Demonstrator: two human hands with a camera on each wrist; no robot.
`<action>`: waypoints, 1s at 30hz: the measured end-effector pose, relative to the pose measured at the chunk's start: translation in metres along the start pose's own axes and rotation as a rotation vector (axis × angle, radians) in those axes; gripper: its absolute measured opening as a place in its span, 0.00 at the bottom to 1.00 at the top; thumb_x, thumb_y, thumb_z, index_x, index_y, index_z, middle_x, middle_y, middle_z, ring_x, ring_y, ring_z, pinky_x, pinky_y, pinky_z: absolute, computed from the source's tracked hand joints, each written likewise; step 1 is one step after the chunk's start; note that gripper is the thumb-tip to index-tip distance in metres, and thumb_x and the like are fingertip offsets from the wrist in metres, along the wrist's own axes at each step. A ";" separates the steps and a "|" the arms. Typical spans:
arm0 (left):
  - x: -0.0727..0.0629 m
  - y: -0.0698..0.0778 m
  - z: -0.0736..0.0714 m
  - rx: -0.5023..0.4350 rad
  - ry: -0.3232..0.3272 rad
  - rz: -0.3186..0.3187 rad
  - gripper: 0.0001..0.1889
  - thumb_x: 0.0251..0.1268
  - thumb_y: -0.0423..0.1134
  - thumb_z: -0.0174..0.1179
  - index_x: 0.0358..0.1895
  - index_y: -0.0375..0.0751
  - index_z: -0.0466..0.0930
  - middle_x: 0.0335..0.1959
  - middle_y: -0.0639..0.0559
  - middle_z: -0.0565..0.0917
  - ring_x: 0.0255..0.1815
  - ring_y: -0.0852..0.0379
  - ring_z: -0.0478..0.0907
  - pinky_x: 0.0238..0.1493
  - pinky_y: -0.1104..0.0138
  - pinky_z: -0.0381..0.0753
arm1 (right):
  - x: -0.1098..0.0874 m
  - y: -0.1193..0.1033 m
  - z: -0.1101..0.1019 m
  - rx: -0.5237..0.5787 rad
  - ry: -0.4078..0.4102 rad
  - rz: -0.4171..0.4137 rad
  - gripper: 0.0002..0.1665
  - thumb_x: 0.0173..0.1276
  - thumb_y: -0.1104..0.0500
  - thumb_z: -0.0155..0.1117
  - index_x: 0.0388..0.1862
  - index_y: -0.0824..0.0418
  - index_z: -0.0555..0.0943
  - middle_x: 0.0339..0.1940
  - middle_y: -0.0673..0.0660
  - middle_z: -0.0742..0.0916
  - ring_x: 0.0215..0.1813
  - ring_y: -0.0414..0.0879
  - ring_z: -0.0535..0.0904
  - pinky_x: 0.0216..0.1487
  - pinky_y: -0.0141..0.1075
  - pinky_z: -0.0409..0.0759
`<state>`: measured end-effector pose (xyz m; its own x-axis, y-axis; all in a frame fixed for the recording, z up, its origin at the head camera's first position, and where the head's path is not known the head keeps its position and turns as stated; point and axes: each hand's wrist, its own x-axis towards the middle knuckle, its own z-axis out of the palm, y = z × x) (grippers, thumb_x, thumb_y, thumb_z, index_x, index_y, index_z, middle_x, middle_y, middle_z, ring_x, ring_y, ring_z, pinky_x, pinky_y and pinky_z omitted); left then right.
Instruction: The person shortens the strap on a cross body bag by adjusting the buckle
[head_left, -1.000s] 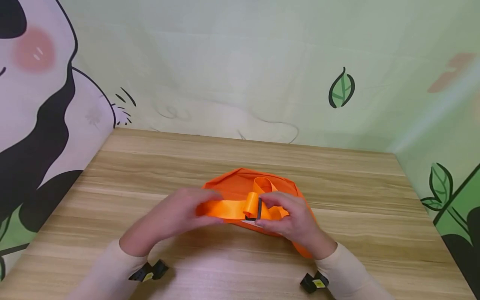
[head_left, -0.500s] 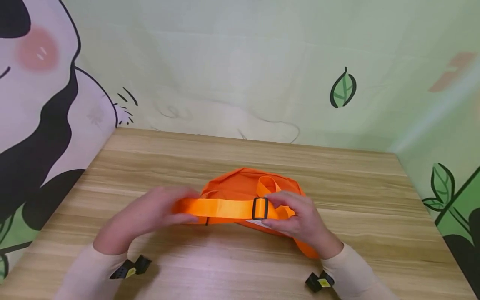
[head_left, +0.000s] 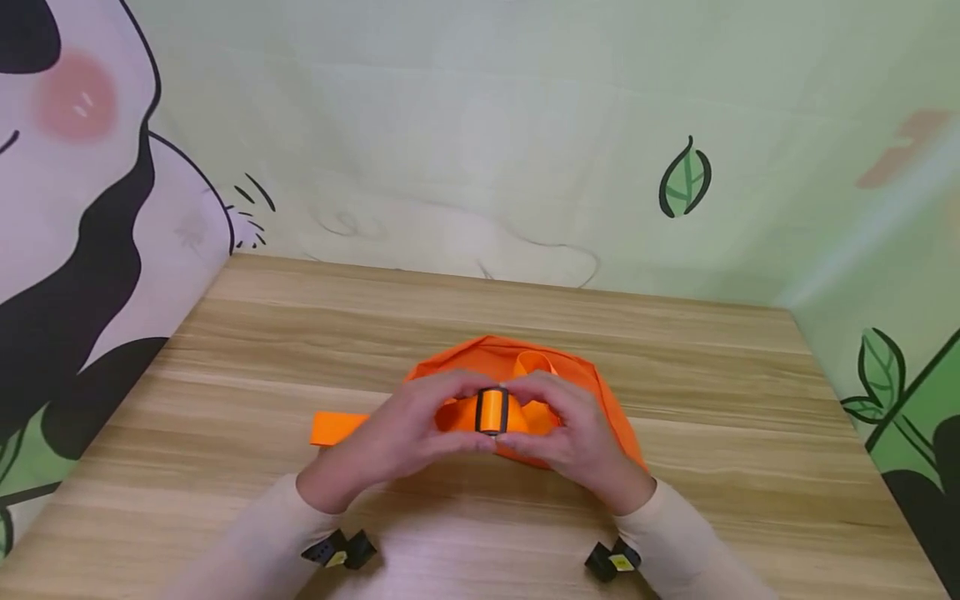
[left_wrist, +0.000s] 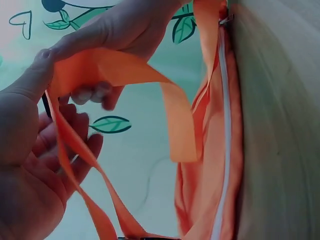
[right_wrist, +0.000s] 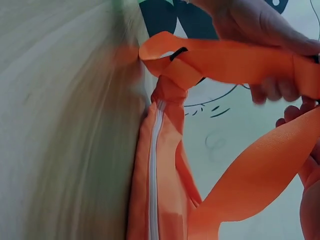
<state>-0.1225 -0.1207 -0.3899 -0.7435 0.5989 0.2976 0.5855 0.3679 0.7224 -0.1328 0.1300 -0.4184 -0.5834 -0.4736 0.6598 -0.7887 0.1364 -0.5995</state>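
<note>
An orange zipped bag lies on the table behind both hands, its white zip running along one side. My left hand and right hand meet in front of it at a black slider buckle threaded with the orange webbing strap. From the left, thumb and fingers pinch the buckle's top and bottom edges; the right hand pinches it from the other side. Past the left wrist sticks out a strap loop. In the left wrist view, strap lengths hang between hands and bag.
The wood-grain table carries the bag near its middle. Behind stands a pale green wall with painted leaves and a panda at left. Each sleeve bears a small black wrist device.
The left hand first drew the strap out leftward, flattening its loop at the buckle, then came back right to the buckle. The right hand has kept hold there, shifting slightly left.
</note>
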 end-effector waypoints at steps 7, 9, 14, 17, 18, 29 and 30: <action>-0.002 0.002 -0.009 0.101 0.056 0.101 0.30 0.59 0.44 0.82 0.64 0.45 0.83 0.57 0.54 0.88 0.51 0.58 0.83 0.55 0.64 0.87 | 0.000 0.008 -0.013 -0.021 -0.063 -0.044 0.30 0.73 0.41 0.73 0.58 0.65 0.85 0.48 0.59 0.91 0.48 0.47 0.84 0.55 0.30 0.84; -0.003 0.002 -0.012 0.114 0.067 0.106 0.30 0.58 0.43 0.83 0.63 0.44 0.83 0.55 0.54 0.88 0.48 0.58 0.82 0.51 0.65 0.87 | -0.001 0.008 -0.019 -0.049 -0.081 -0.031 0.30 0.72 0.40 0.74 0.57 0.63 0.86 0.48 0.57 0.91 0.47 0.46 0.83 0.52 0.29 0.83; -0.006 0.001 -0.017 0.156 0.088 0.128 0.30 0.57 0.42 0.83 0.62 0.41 0.83 0.50 0.52 0.88 0.44 0.58 0.81 0.48 0.65 0.86 | -0.002 0.006 -0.032 -0.117 -0.127 -0.042 0.26 0.70 0.45 0.78 0.57 0.62 0.85 0.45 0.55 0.89 0.43 0.44 0.80 0.43 0.28 0.80; -0.008 0.000 -0.020 0.180 0.095 0.124 0.30 0.57 0.42 0.83 0.62 0.41 0.83 0.50 0.51 0.88 0.45 0.57 0.82 0.49 0.63 0.87 | -0.003 0.006 -0.039 -0.177 -0.112 -0.064 0.26 0.72 0.45 0.76 0.55 0.63 0.85 0.41 0.55 0.87 0.40 0.44 0.78 0.41 0.28 0.78; -0.008 0.000 -0.021 0.188 0.099 0.121 0.30 0.56 0.42 0.84 0.62 0.41 0.83 0.51 0.51 0.88 0.45 0.57 0.82 0.50 0.62 0.87 | -0.004 0.006 -0.041 -0.202 -0.101 -0.069 0.27 0.73 0.43 0.74 0.54 0.64 0.85 0.40 0.55 0.86 0.39 0.43 0.77 0.40 0.27 0.77; -0.005 -0.003 -0.020 0.140 0.132 0.145 0.32 0.54 0.40 0.85 0.62 0.40 0.83 0.46 0.51 0.87 0.40 0.58 0.80 0.42 0.67 0.85 | -0.003 0.008 -0.046 -0.300 -0.074 -0.163 0.31 0.76 0.38 0.68 0.56 0.66 0.85 0.34 0.52 0.79 0.33 0.41 0.72 0.35 0.26 0.74; -0.004 -0.003 -0.020 0.135 0.131 0.142 0.32 0.54 0.41 0.85 0.63 0.41 0.83 0.46 0.51 0.87 0.40 0.58 0.80 0.42 0.67 0.85 | -0.003 0.009 -0.045 -0.288 -0.067 -0.168 0.31 0.76 0.39 0.68 0.56 0.65 0.85 0.34 0.52 0.79 0.33 0.41 0.72 0.34 0.26 0.74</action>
<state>-0.1272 -0.1384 -0.3808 -0.6812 0.5574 0.4747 0.7184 0.3839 0.5801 -0.1466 0.1718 -0.4054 -0.4344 -0.5652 0.7014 -0.9005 0.2878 -0.3259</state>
